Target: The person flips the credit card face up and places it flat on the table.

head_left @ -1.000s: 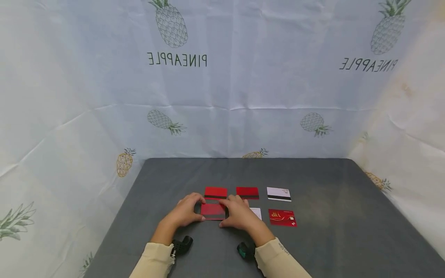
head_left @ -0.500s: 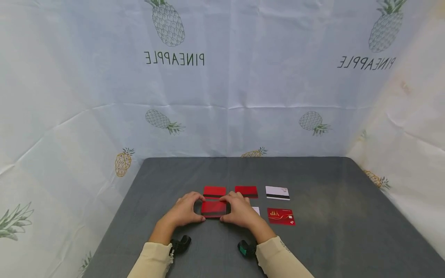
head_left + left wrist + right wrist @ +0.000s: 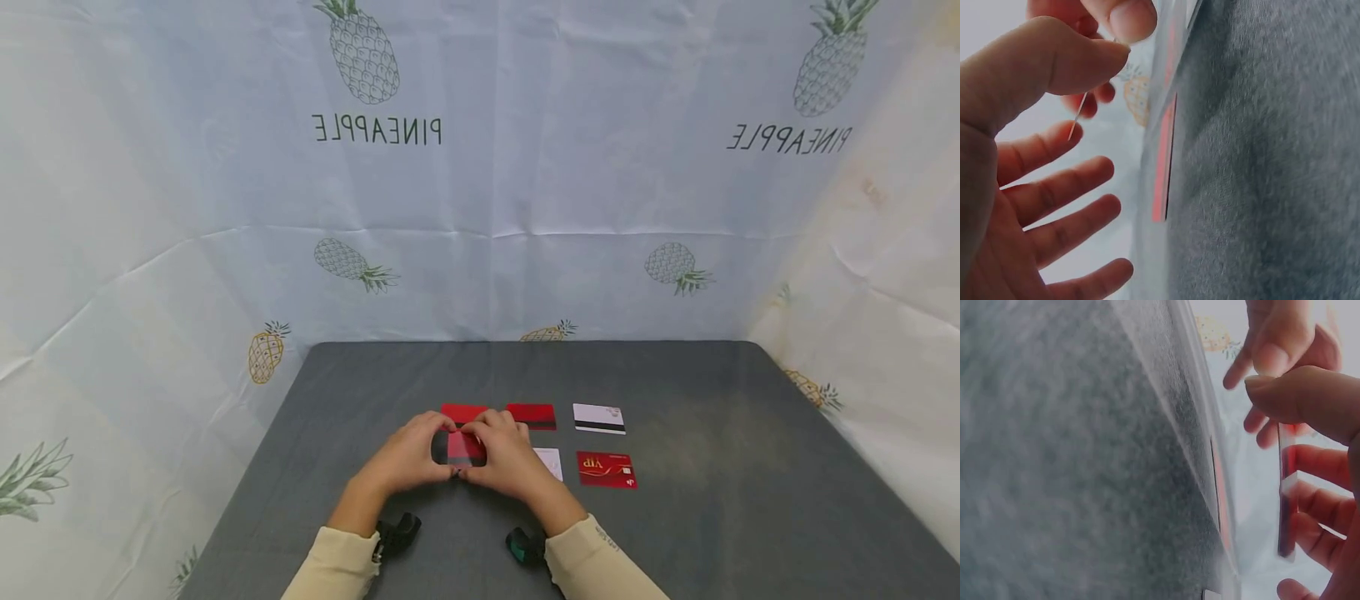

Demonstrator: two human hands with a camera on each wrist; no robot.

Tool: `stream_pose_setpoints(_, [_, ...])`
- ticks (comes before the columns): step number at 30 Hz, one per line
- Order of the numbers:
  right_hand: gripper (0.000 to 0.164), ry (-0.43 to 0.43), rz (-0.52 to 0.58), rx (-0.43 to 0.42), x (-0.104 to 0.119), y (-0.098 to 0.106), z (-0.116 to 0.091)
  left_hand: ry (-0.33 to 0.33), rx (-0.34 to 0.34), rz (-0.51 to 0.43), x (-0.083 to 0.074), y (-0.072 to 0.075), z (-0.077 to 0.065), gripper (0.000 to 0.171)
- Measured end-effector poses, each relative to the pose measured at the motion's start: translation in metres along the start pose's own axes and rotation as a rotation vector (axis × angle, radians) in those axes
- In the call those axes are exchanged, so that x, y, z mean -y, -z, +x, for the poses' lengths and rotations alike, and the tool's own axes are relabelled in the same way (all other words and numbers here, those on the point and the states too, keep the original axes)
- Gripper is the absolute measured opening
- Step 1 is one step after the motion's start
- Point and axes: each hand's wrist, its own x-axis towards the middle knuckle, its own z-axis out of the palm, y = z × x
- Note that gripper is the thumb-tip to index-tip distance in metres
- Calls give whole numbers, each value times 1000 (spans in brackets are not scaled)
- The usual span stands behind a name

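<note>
A red card point(image 3: 462, 450) with a darker stripe is held up between both hands, close over the grey table. My left hand point(image 3: 408, 457) pinches it near its left end with thumb and index finger. From the other side, my right hand point(image 3: 513, 462) grips it by its long edges and covers its right part. The two thumbs meet at the card's near edge. In the left wrist view the card point(image 3: 1077, 117) shows as a thin line beyond the thumb, the other fingers spread apart. The right wrist view has the card point(image 3: 1284, 515) edge-on beside the fingers.
Just behind the hands lies a red striped card point(image 3: 461, 412). To its right are another red card point(image 3: 534, 414) and a white striped card point(image 3: 599, 418). A white card point(image 3: 552, 461), partly hidden, and a red VIP card point(image 3: 607, 469) lie nearer on the grey table point(image 3: 697, 517).
Both hands have closed in on the red card and come together, thumbs now meeting. The card has risen slightly off the table. More of the white card shows beside the right hand.
</note>
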Motion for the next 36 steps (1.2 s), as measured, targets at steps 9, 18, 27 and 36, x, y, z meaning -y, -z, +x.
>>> stream_pose_setpoints(9, [54,25,33,-31,2,3,0,7,32,-59,-4,3,0,56])
stream_pose_setpoints(18, [52,21,312,-25,-2,7,-1,-22,47,-121,-1,1,-1,62])
stream_pose_setpoints(27, [47,83,544,-16,-2,8,0,-104,16,-233,1,-9,0,58])
stream_pose_setpoints(36, [55,-34,403,-31,-7,7,0,-69,-49,-276,5,-6,1,49])
